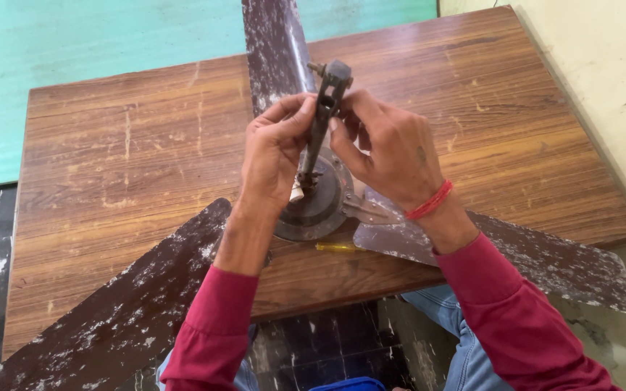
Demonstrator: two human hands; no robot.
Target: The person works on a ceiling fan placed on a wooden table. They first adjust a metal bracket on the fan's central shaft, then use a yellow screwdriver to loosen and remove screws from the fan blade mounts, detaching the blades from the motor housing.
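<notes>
Near the front edge of the surface (124,159), both hands grip the fan rod (320,123), left hand (273,156) steadying, right hand (389,148) pinching, so the motor (320,206) sits flat.

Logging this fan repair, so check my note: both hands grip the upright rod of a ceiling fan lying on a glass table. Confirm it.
Not quite: the table is wooden, not glass, as the head view shows. The rest holds: left hand and right hand both grip the upright rod of the ceiling fan.
</notes>
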